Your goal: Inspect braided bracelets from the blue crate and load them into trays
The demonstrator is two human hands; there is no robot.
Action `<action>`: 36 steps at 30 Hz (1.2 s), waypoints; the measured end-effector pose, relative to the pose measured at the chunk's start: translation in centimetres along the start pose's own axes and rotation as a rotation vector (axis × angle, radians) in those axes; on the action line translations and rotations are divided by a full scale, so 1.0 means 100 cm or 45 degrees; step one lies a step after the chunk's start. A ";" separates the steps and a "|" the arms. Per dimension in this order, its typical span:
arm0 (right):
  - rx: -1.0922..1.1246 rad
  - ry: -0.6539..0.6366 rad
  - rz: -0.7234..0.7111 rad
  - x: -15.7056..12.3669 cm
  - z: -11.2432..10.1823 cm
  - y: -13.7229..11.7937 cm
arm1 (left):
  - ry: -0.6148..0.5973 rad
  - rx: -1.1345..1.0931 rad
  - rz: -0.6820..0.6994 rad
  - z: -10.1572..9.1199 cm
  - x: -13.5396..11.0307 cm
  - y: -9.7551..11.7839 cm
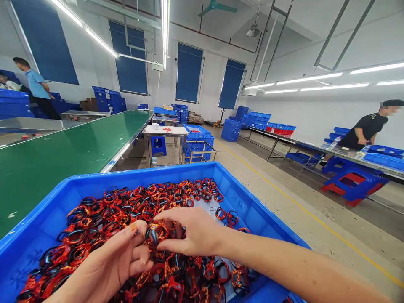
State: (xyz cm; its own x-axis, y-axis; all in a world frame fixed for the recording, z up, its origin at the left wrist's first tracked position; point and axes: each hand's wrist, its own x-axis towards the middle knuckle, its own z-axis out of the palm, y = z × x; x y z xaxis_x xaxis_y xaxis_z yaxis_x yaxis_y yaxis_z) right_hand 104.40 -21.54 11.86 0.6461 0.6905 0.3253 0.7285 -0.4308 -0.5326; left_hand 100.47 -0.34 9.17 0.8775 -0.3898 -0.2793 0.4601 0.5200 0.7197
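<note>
Over a blue bin [261, 219] both my hands meet at one glossy ring-shaped piece [157, 232], coloured red, orange and black with a bluish shine. My right hand [195, 231] grips it from the right, fingers over the top and thumb below. From the left, my left hand [123, 252] has its thumb and curled fingers closed at the piece's edge, palm partly turned up. Many similar red-and-black ring-shaped pieces [126, 206] lie heaped loosely beneath and around. What exactly these pieces are I cannot make out. The right fingertips are partly hidden.
A green conveyor belt [78, 143] runs along the left. Ahead stands a small table [166, 130] with red bits, beside stacked blue crates [198, 145]. At right, a person in black [360, 130] is by a long bench [303, 147]; another in light blue [36, 82] stands far left.
</note>
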 end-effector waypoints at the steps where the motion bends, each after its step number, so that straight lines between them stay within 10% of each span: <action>1: 0.064 0.008 0.042 0.001 -0.001 0.002 | 0.041 0.015 0.019 0.000 0.000 0.000; 12: -0.438 -0.247 0.154 0.000 0.017 0.029 | 0.215 0.489 0.187 0.004 0.005 0.005; 21: 1.130 -0.205 0.630 0.010 0.004 0.027 | 0.217 0.614 0.143 -0.003 0.008 -0.001; 36: 1.362 -0.289 0.677 0.005 0.027 0.027 | 0.017 0.611 0.128 -0.005 0.014 -0.017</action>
State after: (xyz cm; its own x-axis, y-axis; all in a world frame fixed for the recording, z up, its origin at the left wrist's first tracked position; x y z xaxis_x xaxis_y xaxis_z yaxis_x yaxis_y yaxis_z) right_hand 106.06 -20.76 8.45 0.6743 0.7059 -0.2168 -0.2403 -0.0679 -0.9683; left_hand 100.99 -1.35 7.27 0.9175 -0.3441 -0.1996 0.2617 0.1441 0.9543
